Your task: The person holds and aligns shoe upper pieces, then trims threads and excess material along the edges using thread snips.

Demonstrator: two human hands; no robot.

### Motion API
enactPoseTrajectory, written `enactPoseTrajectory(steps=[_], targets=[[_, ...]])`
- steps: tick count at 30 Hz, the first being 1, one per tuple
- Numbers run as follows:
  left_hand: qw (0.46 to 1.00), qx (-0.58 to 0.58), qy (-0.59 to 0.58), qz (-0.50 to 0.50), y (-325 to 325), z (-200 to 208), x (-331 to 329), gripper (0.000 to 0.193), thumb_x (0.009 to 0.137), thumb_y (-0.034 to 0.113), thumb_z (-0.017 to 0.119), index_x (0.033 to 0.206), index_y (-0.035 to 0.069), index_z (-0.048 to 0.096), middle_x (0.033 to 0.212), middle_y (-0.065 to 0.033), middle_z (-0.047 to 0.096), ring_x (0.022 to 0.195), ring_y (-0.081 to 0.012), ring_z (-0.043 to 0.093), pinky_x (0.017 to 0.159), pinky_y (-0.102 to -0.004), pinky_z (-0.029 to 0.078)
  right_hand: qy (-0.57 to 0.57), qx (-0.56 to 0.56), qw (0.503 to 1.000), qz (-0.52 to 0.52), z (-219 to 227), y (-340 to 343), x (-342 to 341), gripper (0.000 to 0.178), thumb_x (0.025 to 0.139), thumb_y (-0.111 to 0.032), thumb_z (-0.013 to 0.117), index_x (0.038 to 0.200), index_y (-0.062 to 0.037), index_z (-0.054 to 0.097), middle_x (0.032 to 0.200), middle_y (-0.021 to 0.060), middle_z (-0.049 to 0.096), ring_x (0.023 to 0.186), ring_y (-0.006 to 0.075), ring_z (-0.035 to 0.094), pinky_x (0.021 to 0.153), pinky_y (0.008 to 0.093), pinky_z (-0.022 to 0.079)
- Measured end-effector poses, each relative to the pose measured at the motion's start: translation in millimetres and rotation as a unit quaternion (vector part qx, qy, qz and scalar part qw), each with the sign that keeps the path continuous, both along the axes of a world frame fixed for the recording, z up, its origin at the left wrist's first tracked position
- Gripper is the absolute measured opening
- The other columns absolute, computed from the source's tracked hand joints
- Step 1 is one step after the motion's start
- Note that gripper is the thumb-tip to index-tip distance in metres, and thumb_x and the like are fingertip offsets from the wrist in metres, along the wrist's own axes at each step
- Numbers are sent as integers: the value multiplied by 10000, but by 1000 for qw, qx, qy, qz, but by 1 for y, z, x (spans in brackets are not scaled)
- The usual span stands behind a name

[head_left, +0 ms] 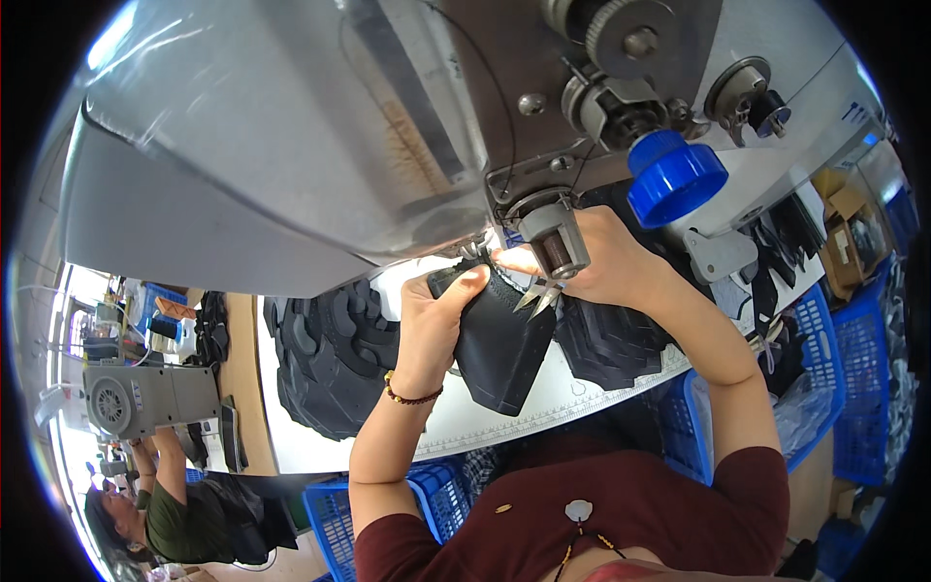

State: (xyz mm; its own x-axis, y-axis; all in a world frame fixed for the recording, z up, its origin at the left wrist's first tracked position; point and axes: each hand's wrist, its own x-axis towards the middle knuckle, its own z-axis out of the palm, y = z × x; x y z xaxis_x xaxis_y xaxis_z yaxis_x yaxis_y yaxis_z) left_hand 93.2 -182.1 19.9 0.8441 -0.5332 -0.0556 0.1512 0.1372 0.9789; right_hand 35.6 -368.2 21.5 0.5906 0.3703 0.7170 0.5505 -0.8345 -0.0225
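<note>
A black, curved shoe-upper piece [502, 354] hangs tilted under the head of a sewing machine [281, 165]. My left hand [432, 325] is closed on its left edge, the thumb lying on top near the stitched rim. My right hand [613, 260] is at the piece's upper right, with small thread snips [539, 295] tucked in it, their pointed blades sticking out over the black piece. One finger of that hand reaches toward the needle area, which is bright and partly hidden behind the machine's metal parts.
Stacked black pieces [330, 364] lie left on the white tabletop [432, 444], and another stack [611, 344] lies right. A blue knob [676, 177] juts from the machine. Blue baskets [819, 339] stand below and right. At far left a person [194, 519] works at another machine [145, 400].
</note>
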Motion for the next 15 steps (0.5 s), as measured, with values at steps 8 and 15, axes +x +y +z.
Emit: enactPoseTrajectory(steps=[8, 15], targets=[[999, -11, 31, -31, 2, 0, 3, 128, 780, 82, 588, 855, -21, 599, 744, -38, 608, 617, -69, 550, 565, -196, 448, 16, -11, 1000, -12, 2, 1, -1, 210, 654, -119, 590, 859, -160, 612, 899, -16, 548, 753, 122, 569, 528, 240, 484], [996, -39, 72, -19, 1, 4, 4, 147, 766, 72, 591, 874, -27, 594, 754, -59, 610, 599, -82, 561, 523, -197, 456, -14, -7, 1000, -12, 1, 3, 0, 198, 671, -118, 579, 863, -149, 613, 889, -12, 554, 772, 127, 574, 538, 246, 488]])
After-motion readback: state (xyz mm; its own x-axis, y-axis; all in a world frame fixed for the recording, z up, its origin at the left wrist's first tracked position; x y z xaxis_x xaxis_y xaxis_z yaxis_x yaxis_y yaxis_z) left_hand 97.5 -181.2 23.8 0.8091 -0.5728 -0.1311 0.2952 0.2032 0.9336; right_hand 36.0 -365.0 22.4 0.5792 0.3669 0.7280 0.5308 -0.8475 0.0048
